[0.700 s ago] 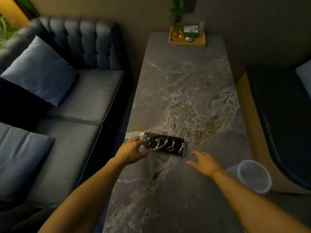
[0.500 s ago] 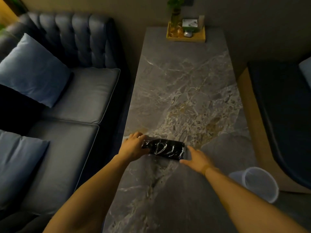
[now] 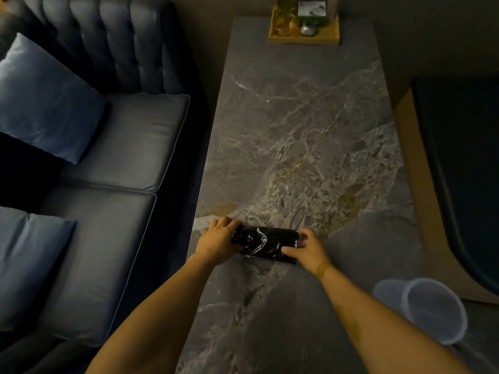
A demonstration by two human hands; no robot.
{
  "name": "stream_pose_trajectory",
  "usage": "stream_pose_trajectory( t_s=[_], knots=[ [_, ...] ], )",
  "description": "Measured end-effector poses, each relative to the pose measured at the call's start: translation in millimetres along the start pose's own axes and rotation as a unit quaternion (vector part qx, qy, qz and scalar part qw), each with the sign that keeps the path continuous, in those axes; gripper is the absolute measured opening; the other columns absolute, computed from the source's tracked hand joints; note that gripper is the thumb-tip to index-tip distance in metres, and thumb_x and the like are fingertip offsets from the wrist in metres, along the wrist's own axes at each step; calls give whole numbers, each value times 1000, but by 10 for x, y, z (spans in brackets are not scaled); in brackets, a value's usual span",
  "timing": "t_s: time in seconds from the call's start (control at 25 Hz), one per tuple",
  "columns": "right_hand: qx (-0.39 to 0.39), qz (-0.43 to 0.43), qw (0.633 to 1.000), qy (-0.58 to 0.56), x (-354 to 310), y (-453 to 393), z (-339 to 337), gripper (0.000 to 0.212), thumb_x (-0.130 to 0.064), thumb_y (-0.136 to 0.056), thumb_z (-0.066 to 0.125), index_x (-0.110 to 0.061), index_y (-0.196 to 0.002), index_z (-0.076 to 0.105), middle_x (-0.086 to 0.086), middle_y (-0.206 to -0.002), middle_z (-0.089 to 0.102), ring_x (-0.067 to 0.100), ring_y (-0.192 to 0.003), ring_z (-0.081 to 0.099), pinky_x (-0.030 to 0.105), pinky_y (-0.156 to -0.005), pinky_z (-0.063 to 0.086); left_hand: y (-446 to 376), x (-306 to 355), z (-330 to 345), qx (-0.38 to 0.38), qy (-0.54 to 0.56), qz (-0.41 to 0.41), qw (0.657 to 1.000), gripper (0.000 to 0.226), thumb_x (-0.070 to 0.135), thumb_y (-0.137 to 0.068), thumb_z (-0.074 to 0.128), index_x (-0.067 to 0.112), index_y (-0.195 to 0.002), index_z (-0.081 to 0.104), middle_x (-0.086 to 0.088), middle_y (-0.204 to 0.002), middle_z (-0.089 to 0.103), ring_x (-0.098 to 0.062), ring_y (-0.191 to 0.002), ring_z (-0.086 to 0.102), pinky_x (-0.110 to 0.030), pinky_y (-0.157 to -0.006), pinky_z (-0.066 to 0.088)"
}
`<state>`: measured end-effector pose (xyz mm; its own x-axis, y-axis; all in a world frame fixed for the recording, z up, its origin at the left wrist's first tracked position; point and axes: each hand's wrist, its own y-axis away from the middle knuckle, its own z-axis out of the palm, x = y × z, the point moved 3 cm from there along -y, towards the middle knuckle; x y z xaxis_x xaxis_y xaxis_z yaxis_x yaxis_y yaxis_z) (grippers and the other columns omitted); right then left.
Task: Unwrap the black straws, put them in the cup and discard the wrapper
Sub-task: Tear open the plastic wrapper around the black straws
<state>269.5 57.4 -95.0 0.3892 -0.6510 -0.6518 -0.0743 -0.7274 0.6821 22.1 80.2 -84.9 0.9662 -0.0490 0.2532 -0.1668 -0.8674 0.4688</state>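
Note:
A bundle of black straws (image 3: 266, 244) in shiny clear wrapper lies crosswise on the grey marble table (image 3: 297, 130), near its left edge. My left hand (image 3: 220, 242) grips the bundle's left end. My right hand (image 3: 309, 252) grips its right end, thumb under and fingers over. A translucent plastic cup (image 3: 429, 310) stands at the table's near right, behind my right forearm, empty as far as I can see.
A wooden tray (image 3: 303, 39) with a plant vase and small items sits at the table's far end. A dark blue sofa (image 3: 121, 144) with cushions runs along the left. A dark seat (image 3: 464, 157) is on the right.
My right hand moved left from the bare table and took hold of the bundle's right end. My left hand closed more over the left end. The bundle turned slightly.

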Motion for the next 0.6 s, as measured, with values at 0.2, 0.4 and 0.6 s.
stream_pose_trajectory(
  t_s=[0.2,0.4,0.6],
  knots=[
    [-15,37,988,-146,82,75,5,50,6,-77,72,7,-124,54,23,-121,63,35,-112,61,48,-101,48,157,29,102,-7,42,-16,999,67,39,-77,74,27,-137,47,-7,-134,45,-33,-124,41,-50,-95,48],
    [-54,35,975,-210,30,460,-70,42,-1,-83,68,-10,-121,53,4,-109,63,20,-98,60,32,-73,50,473,153,238,-13,91,-30,995,66,43,-76,72,29,-136,47,-5,-130,45,-30,-118,45,-46,-95,48],
    [-41,-85,984,-150,-43,911,-232,47,6,-79,71,1,-122,53,17,-122,59,28,-114,58,37,-93,49,983,288,359,-17,131,-35,991,60,52,-77,68,35,-131,49,0,-129,47,-23,-120,44,-34,-93,44]
  ],
)
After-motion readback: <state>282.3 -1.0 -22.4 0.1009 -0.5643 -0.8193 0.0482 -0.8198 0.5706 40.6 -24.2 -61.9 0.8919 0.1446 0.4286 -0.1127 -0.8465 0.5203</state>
